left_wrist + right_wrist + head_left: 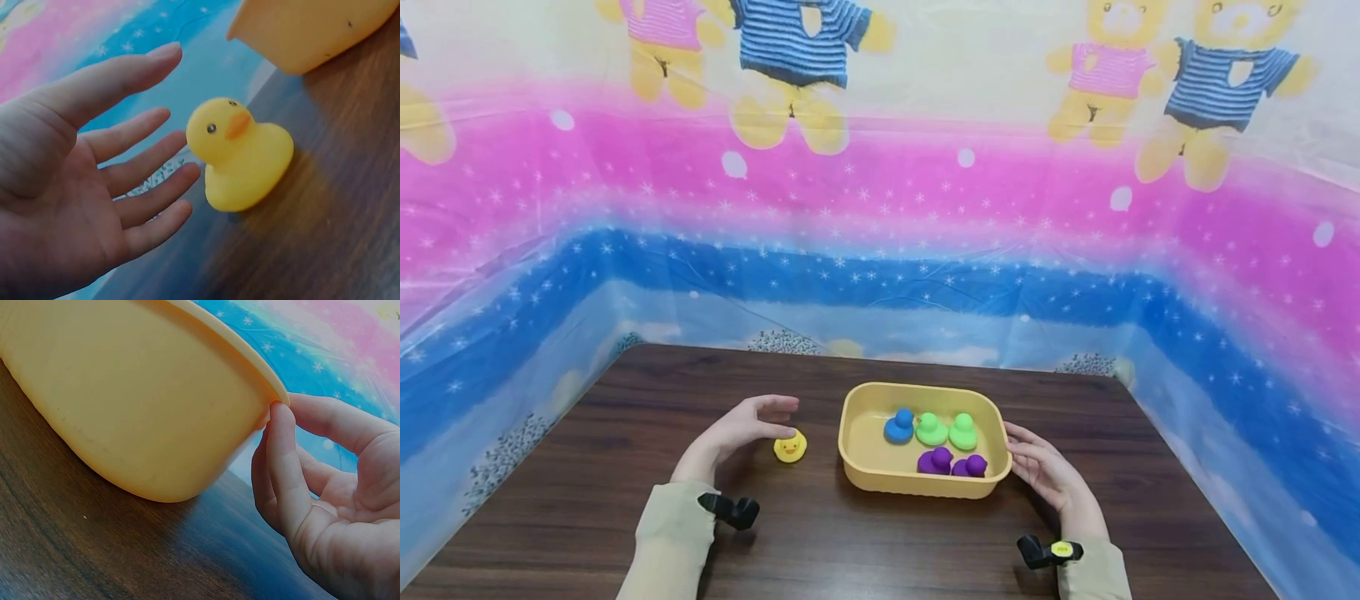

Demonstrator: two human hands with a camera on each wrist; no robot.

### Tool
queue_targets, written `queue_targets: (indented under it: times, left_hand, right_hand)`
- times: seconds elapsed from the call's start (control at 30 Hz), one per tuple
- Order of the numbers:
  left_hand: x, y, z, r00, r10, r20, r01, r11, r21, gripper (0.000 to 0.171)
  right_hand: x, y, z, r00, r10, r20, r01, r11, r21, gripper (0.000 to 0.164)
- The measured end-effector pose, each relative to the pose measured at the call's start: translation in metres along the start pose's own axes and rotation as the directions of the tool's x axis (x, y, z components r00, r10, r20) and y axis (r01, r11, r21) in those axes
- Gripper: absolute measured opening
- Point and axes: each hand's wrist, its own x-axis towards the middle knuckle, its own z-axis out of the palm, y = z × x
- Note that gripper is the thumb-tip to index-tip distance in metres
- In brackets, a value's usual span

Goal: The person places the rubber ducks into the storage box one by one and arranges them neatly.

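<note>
My left hand [749,423] is beside a yellow rubber duck [790,447] on the table, its thumb spread away from the fingers. In the left wrist view the duck [247,159], with an orange beak, stands just past the fingertips, and the palm is bare. Over at the tub's right end, my right hand [1049,473] pinches the rim of a yellow plastic tub [880,477] between thumb and finger, as the right wrist view shows at the tub's edge [156,412]. Inside the tub are a blue duck [899,427], two green ducks [932,429] and two purple ducks [935,461].
Everything stands on a dark wood-grain table [850,550]. A printed cloth [880,200] with bears and snowflakes hangs behind and at both sides. Black wrist cameras [730,510] are strapped over the light sleeves [673,533].
</note>
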Motion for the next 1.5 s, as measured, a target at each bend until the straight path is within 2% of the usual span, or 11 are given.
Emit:
queue_targets:
  times: [0.37,0.57,0.7,0.93,1.17,1.37,1.5]
  left_hand:
    - [-0.004,-0.010,0.002,0.997,0.040,0.065,-0.043,0.998,0.039,0.070]
    - [-0.005,-0.017,0.001,0.990,0.084,0.109,-0.093,0.992,0.080,0.067]
    - [-0.003,-0.020,0.002,0.988,0.090,0.123,-0.101,0.991,0.084,0.065]
    - [0.000,-0.022,0.003,0.990,0.073,0.118,-0.081,0.994,0.069,0.062]
    - [0.001,-0.022,0.004,0.990,0.084,0.114,-0.096,0.989,0.110,0.051]
    - [0.000,-0.019,0.007,0.996,0.051,0.075,-0.058,0.994,0.098,0.044]
    - [0.000,-0.018,0.009,0.999,0.024,0.037,-0.028,0.995,0.098,0.045]
  right_hand:
    - [-0.002,0.000,0.000,1.000,-0.001,0.011,0.001,1.000,0.014,0.041]
    - [-0.003,-0.002,0.004,1.000,0.009,-0.003,-0.009,1.000,0.010,0.039]
    - [-0.003,-0.002,0.005,1.000,0.000,0.007,0.000,1.000,0.011,0.038]
    - [-0.003,-0.002,0.003,1.000,-0.002,0.019,0.001,1.000,0.018,0.041]
    - [-0.001,-0.001,0.001,1.000,0.000,0.012,0.000,1.000,0.007,0.039]
    - [-0.001,-0.001,0.002,1.000,0.001,0.015,-0.001,1.000,0.019,0.041]
    - [-0.001,-0.002,0.003,1.000,0.002,0.008,-0.002,1.000,0.020,0.041]
